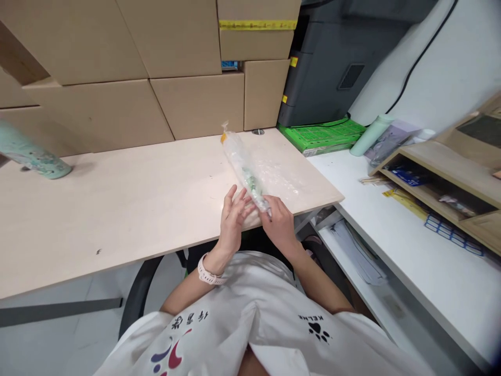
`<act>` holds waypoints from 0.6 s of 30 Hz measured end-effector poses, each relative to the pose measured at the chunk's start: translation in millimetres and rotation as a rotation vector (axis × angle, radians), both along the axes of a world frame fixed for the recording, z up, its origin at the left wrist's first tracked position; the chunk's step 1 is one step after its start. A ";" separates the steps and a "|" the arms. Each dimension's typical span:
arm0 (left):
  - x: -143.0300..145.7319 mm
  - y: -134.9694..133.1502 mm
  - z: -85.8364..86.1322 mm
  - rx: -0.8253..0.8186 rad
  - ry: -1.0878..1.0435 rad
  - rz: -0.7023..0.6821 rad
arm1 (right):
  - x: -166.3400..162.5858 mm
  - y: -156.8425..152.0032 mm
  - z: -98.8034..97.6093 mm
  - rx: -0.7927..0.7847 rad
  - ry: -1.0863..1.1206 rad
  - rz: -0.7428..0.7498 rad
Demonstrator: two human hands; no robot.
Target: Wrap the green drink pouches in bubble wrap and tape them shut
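Observation:
A long, clear plastic bag (239, 158) lies slantwise near the table's front edge, with something green and white inside that I cannot make out. Its far end is twisted, and a small orange patch shows there. My right hand (278, 222) has its fingers closed on the bag's near end. Just left of it, my left hand (234, 216) is raised with fingers apart and the palm turned toward the bag. Whether its fingertips touch the plastic is hard to see. A pale watch (210, 271) is on my left wrist.
Cardboard boxes (198, 104) are stacked along the back of the wooden table (148, 198). At the far left stands a mint-green tumbler (37, 154). To the right are a green flat box (323, 137), a dark grey case (324, 68) and a white desk (395, 230) with a wooden organizer (442, 183).

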State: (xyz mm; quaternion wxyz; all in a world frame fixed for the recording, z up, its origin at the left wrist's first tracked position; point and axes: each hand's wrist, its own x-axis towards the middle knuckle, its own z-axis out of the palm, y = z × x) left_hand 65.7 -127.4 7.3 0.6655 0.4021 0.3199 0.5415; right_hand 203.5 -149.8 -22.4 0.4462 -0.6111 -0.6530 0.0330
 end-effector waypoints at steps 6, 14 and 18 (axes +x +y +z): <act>15.8 -3.6 -3.9 0.311 0.390 -0.050 | 21.8 7.8 -5.8 -0.131 0.496 -0.099; 30.8 20.4 -11.6 -0.127 -0.075 0.085 | 30.5 23.3 -10.2 -0.324 1.138 0.152; 27.8 15.9 -4.7 -0.120 -0.139 0.024 | 2.3 5.3 2.8 -0.368 1.247 0.205</act>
